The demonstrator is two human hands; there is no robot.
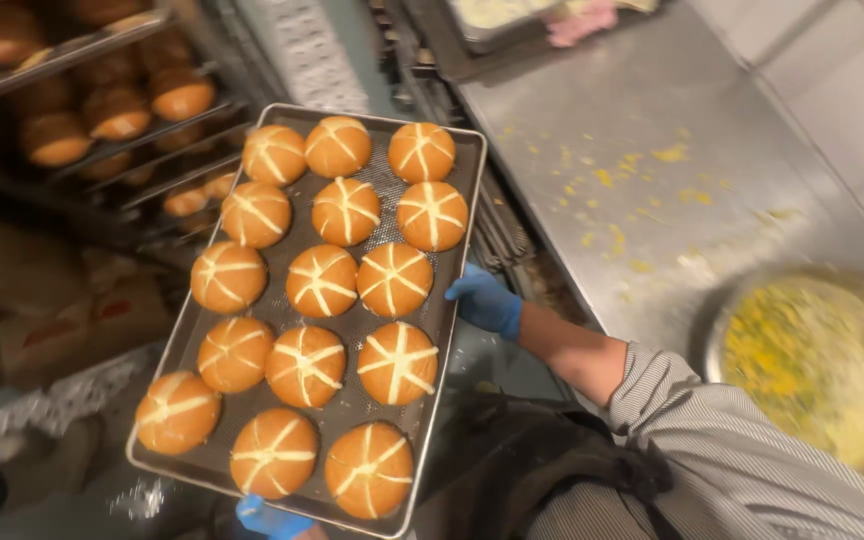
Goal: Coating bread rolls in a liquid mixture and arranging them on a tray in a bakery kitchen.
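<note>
Bakery kitchen: bun racks (pixel 102 110), steel worktable (pixel 652 90), baking tray (pixel 452 300).

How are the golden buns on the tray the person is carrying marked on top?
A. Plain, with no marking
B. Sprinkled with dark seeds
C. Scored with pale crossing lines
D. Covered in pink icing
C: each bun on the perforated metal tray shows pale lines crossing at its centre; the blue-gloved right hand grips the tray's side edge and the left hand its near edge.

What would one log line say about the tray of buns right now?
right hand: grips baking tray side | left hand: holds near edge | load: scored buns | nearby: steel table, bowl of yellow mix
</note>
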